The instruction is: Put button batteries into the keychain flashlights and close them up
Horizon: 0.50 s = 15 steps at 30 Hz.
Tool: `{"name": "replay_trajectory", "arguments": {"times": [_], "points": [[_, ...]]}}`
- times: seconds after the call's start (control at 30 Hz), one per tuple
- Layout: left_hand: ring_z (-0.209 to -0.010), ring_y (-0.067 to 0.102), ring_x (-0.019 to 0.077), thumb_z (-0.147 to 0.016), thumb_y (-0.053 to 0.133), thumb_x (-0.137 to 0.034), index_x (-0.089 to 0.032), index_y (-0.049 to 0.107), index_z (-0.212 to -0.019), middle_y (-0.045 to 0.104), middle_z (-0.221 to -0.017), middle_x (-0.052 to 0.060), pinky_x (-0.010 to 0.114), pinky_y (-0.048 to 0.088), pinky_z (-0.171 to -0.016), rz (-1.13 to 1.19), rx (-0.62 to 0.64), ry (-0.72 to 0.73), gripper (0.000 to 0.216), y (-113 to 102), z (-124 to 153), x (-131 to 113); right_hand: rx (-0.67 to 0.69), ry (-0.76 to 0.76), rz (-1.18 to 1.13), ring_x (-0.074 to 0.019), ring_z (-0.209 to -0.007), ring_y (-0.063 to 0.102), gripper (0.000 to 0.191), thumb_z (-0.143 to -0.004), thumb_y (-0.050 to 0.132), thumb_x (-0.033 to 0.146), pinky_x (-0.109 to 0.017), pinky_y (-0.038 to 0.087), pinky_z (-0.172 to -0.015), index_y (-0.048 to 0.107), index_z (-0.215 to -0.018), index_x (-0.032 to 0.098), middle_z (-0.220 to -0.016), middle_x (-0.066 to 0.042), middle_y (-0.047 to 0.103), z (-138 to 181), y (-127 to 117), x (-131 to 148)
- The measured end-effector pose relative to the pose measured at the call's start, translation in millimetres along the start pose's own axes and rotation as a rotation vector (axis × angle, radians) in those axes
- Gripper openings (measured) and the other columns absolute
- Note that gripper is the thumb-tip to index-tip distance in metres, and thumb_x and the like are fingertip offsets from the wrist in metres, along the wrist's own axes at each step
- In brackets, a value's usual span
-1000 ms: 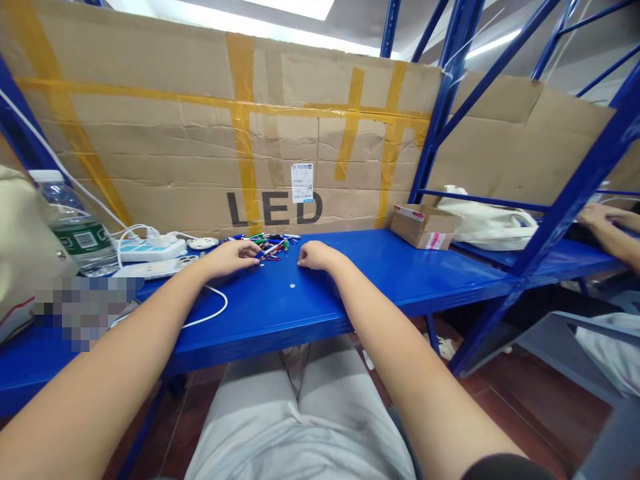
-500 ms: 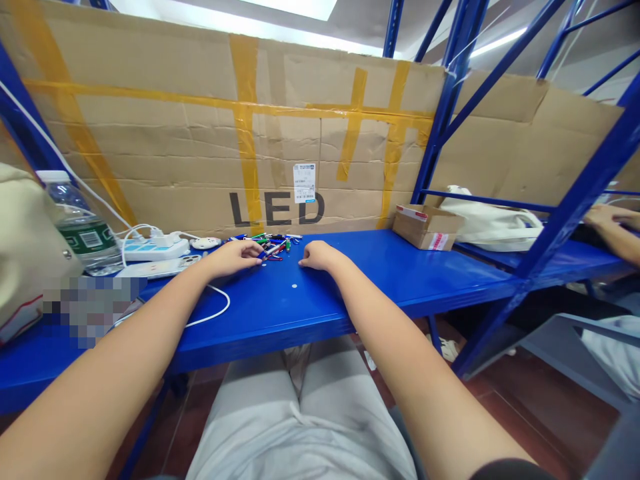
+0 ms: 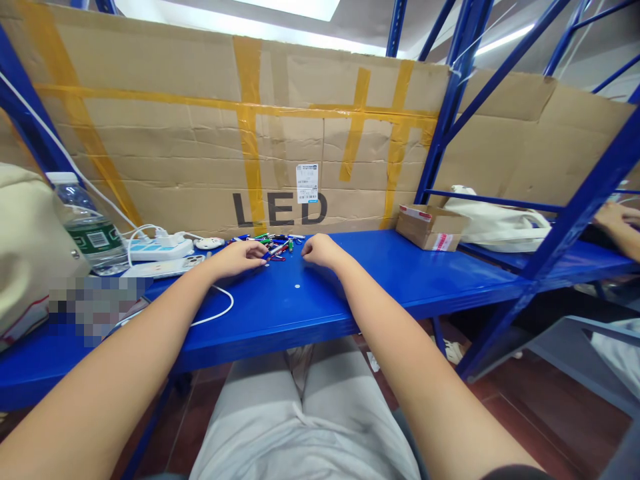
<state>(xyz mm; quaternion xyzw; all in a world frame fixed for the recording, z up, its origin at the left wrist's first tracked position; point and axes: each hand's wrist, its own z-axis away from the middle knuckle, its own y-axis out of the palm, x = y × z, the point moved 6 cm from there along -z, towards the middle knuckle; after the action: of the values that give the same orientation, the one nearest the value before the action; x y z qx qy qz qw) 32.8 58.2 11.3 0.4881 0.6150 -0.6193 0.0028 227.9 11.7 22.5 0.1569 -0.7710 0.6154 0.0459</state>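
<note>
A heap of several small coloured parts (image 3: 274,245), red, green and blue, lies at the back of the blue shelf (image 3: 380,280), against the cardboard. My left hand (image 3: 239,257) rests on the shelf with its fingers curled at the heap's left edge. My right hand (image 3: 317,251) lies just right of the heap, fingers bent under. What either hand grips is hidden.
A water bottle (image 3: 88,227), a white power strip (image 3: 159,249), a phone (image 3: 161,268) and a white cable (image 3: 215,311) lie to the left. A small cardboard box (image 3: 430,227) and white bag (image 3: 495,221) sit right. Another person's hand (image 3: 620,219) shows far right.
Both hands have shifted slightly toward the heap; otherwise only the view has moved a little.
</note>
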Motion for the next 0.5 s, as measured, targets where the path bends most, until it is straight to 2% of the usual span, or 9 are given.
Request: {"name": "replay_trajectory", "arguments": {"times": [0.13,0.23,0.37,0.5], "points": [[-0.101,0.068,0.0226,-0.067,0.072,-0.048,-0.021,0.068,-0.102,0.074,-0.105,0.004,0.036,0.051,-0.098,0.046,0.028,0.055,0.044,6,1,-11,-0.178,-0.073,-0.611,-0.0177,-0.089,0.071,0.020,-0.077,0.069,0.016,-0.023,0.053,-0.080,0.077,-0.095,0.013,-0.095,-0.008,0.077,-2,-4,12],[-0.104,0.067,0.0231,-0.068,0.072,-0.047,-0.020,0.066,-0.107,0.073,-0.110,0.006,0.038,0.050,-0.100,0.160,0.038,0.089,0.047,12,1,-20,-0.219,-0.133,-0.941,-0.0179,-0.091,0.071,0.017,-0.075,0.070,0.014,-0.028,0.054,-0.085,0.076,-0.091,0.012,-0.096,-0.010,0.077,-4,3,21],[-0.104,0.068,0.0246,-0.068,0.074,-0.047,-0.018,0.065,-0.111,0.073,-0.108,0.008,0.041,0.051,-0.096,0.275,0.042,0.098,0.052,17,-1,-24,-0.254,-0.146,-1.119,-0.0190,-0.093,0.071,0.013,-0.074,0.071,0.014,-0.031,0.054,-0.087,0.074,-0.087,0.013,-0.095,-0.010,0.077,-10,14,26],[-0.097,0.069,0.0254,-0.068,0.074,-0.048,-0.014,0.065,-0.110,0.074,-0.101,0.010,0.040,0.054,-0.087,0.334,0.016,0.077,0.054,19,-1,-25,-0.251,-0.141,-1.201,-0.0186,-0.090,0.072,0.010,-0.075,0.070,0.013,-0.032,0.056,-0.084,0.072,-0.084,0.014,-0.091,-0.008,0.077,-15,20,27]]}}
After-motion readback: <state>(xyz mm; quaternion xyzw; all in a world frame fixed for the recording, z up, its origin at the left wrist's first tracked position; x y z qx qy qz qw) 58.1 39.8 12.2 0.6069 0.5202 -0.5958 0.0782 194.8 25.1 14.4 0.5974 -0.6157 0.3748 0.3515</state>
